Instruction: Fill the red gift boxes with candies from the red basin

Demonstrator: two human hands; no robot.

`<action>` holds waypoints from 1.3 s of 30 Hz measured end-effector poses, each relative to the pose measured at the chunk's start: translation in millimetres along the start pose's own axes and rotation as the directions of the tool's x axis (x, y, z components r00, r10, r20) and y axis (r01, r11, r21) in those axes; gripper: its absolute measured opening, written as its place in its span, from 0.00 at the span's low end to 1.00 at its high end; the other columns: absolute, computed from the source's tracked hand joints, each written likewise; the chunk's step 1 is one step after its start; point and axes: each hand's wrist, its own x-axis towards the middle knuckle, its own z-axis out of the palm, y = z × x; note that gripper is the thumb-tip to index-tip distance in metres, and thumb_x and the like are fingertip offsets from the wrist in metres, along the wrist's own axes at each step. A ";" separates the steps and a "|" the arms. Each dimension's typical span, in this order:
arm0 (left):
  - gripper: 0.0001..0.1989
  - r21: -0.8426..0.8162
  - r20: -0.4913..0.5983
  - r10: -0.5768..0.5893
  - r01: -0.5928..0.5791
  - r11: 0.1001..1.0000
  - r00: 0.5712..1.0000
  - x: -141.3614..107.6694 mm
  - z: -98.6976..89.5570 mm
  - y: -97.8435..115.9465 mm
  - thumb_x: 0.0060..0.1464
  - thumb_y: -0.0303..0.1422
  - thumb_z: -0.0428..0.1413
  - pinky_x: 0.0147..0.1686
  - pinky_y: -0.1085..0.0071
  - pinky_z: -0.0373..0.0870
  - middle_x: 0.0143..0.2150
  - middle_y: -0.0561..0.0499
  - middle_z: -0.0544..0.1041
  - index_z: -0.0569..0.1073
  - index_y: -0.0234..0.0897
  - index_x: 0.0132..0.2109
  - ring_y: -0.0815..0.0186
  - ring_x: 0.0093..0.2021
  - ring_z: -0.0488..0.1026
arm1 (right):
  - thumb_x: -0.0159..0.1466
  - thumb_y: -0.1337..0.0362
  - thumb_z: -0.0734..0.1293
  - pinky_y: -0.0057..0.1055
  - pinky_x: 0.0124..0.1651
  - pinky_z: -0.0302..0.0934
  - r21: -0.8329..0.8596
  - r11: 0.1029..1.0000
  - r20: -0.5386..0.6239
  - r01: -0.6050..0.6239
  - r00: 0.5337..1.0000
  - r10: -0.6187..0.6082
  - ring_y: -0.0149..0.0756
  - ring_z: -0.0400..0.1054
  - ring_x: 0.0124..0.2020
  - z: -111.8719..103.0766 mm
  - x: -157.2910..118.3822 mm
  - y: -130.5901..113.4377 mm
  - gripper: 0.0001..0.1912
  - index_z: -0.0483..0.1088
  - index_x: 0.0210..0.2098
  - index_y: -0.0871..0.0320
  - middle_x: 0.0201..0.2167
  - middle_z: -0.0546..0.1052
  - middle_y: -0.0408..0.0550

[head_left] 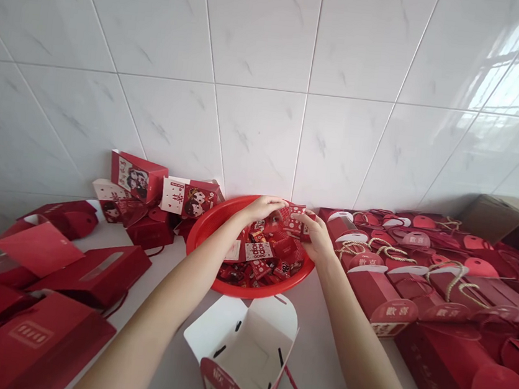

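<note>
Small red packets (258,268) and candies fill a red plastic basket (248,291) by the tiled wall. My right hand (318,237) is closed on a red patterned packet (295,218) above the basket's right side. Over the basket's back part is my left hand (265,207), its fingers bent together near the packet; what they hold, if anything, is too small to tell. In front of the basket, an open gift box (248,349) with white insides and a red cord shows a bare interior.
Closed red gift boxes (373,292) with gold and red cords stand in rows on the right. More red boxes (100,273) lie piled on the left. A cardboard box (496,215) is at the back right, against the wall.
</note>
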 end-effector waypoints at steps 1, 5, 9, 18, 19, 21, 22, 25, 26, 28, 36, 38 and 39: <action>0.16 0.110 0.009 -0.031 0.030 0.994 0.999 0.8 -0.5 -3.1 0.61 0.34 0.52 0.43 0.70 0.72 0.43 0.47 0.83 0.78 0.35 0.51 0.63 0.43 0.78 | 0.44 0.70 0.77 0.29 0.26 0.68 -0.001 1.000 -0.013 0.000 1.000 0.000 0.35 0.72 0.24 -0.1 0.5 0.0 0.13 0.71 0.27 0.58 0.23 0.77 0.41; 0.14 0.385 0.128 -0.168 0.108 0.917 0.977 1.7 -3.2 -16.3 0.52 0.26 0.55 0.35 0.74 0.70 0.39 0.48 0.83 0.81 0.36 0.45 0.64 0.38 0.78 | 0.45 0.70 0.76 0.27 0.25 0.67 -0.007 1.000 -0.030 -0.007 1.000 0.007 0.32 0.69 0.23 -0.6 1.4 0.2 0.12 0.71 0.26 0.58 0.21 0.75 0.40; 0.15 0.467 0.254 -0.277 0.133 0.874 0.927 1.0 -2.5 -24.3 0.43 0.26 0.60 0.31 0.74 0.69 0.36 0.49 0.84 0.82 0.37 0.41 0.63 0.34 0.78 | 0.44 0.69 0.76 0.27 0.24 0.66 -0.017 1.000 -0.030 0.006 1.000 -0.007 0.30 0.67 0.22 -0.4 0.3 0.2 0.12 0.69 0.25 0.57 0.20 0.74 0.39; 0.17 0.610 0.326 -0.251 0.000 0.792 0.911 3.0 34.6 -21.2 0.29 0.38 0.71 0.34 0.71 0.69 0.35 0.50 0.83 0.80 0.42 0.32 0.57 0.38 0.77 | 0.43 0.68 0.76 0.25 0.24 0.66 -0.022 1.000 -0.012 0.002 1.000 -0.003 0.32 0.69 0.23 -0.9 -0.3 0.1 0.12 0.71 0.26 0.57 0.21 0.76 0.40; 0.15 0.620 0.328 -0.245 -0.012 0.785 0.912 3.0 38.9 -19.9 0.29 0.37 0.71 0.34 0.71 0.69 0.32 0.50 0.82 0.79 0.41 0.29 0.57 0.37 0.77 | 0.43 0.67 0.76 0.26 0.24 0.66 -0.024 1.000 -0.009 0.001 1.000 -0.001 0.32 0.70 0.23 -0.9 -0.4 0.0 0.12 0.71 0.26 0.57 0.22 0.76 0.40; 0.12 0.621 0.343 -0.229 -0.037 0.783 0.911 2.3 44.6 -17.3 0.30 0.36 0.70 0.33 0.70 0.68 0.28 0.50 0.80 0.76 0.40 0.24 0.58 0.34 0.76 | 0.43 0.67 0.76 0.26 0.25 0.66 -0.020 1.000 -0.006 -0.002 1.000 0.002 0.32 0.70 0.23 -0.5 -0.8 -0.4 0.13 0.71 0.26 0.57 0.22 0.76 0.40; 0.11 0.614 0.353 -0.223 -0.045 0.788 0.909 1.6 45.6 -16.0 0.30 0.35 0.69 0.33 0.70 0.67 0.26 0.51 0.79 0.75 0.40 0.22 0.59 0.32 0.75 | 0.43 0.67 0.76 0.26 0.24 0.66 -0.018 1.000 -0.008 -0.004 1.000 0.004 0.32 0.70 0.23 -0.3 -1.1 -0.6 0.13 0.71 0.26 0.57 0.22 0.76 0.40; 0.09 0.579 0.376 -0.227 -0.037 0.814 0.898 -1.4 41.8 -12.5 0.33 0.34 0.68 0.27 0.71 0.64 0.23 0.54 0.76 0.74 0.40 0.21 0.64 0.26 0.71 | 0.43 0.68 0.76 0.25 0.23 0.64 -0.015 1.000 -0.017 -0.017 1.000 0.017 0.32 0.69 0.22 0.4 -1.7 -1.3 0.12 0.71 0.25 0.57 0.21 0.76 0.39; 0.09 0.567 0.380 -0.234 -0.025 0.823 0.895 -2.4 38.8 -11.4 0.34 0.34 0.67 0.26 0.71 0.62 0.22 0.55 0.74 0.74 0.40 0.20 0.65 0.24 0.69 | 0.43 0.68 0.76 0.25 0.22 0.64 -0.015 1.000 -0.017 -0.018 1.000 0.018 0.31 0.69 0.22 0.5 -1.7 -1.4 0.12 0.70 0.25 0.57 0.21 0.75 0.39; 0.08 0.542 0.383 -0.248 0.001 0.841 0.890 -3.9 31.5 -9.2 0.35 0.33 0.67 0.23 0.71 0.60 0.19 0.56 0.72 0.74 0.40 0.19 0.67 0.22 0.66 | 0.43 0.68 0.76 0.24 0.22 0.64 -0.011 1.000 -0.009 -0.012 1.000 0.011 0.30 0.69 0.22 0.6 -1.6 -1.3 0.12 0.70 0.25 0.57 0.21 0.75 0.38; 0.06 0.344 0.287 -0.228 0.122 0.931 0.930 -4.7 -0.4 -1.4 0.44 0.34 0.63 0.29 0.70 0.64 0.23 0.53 0.76 0.78 0.38 0.24 0.65 0.26 0.71 | 0.45 0.68 0.75 0.27 0.25 0.66 -0.004 1.000 -0.009 -0.018 1.000 0.018 0.33 0.70 0.23 0.8 -0.9 -1.3 0.10 0.71 0.25 0.57 0.21 0.76 0.40; 0.05 0.211 0.282 -0.204 0.147 0.966 0.937 -5.0 -6.0 -0.9 0.45 0.33 0.63 0.33 0.70 0.66 0.26 0.52 0.78 0.79 0.37 0.25 0.64 0.30 0.73 | 0.45 0.68 0.75 0.28 0.26 0.67 0.007 1.000 -0.014 -0.022 1.000 0.022 0.34 0.71 0.24 0.5 -0.6 -1.5 0.10 0.71 0.25 0.57 0.22 0.77 0.41; 0.05 0.156 0.273 -0.188 0.149 0.976 0.944 -5.1 -8.0 -1.2 0.45 0.33 0.63 0.35 0.71 0.67 0.27 0.51 0.79 0.79 0.36 0.26 0.64 0.31 0.74 | 0.45 0.68 0.75 0.27 0.26 0.67 0.014 1.000 -0.021 -0.018 1.000 0.019 0.33 0.71 0.24 0.2 -0.3 -1.5 0.10 0.71 0.26 0.57 0.22 0.77 0.40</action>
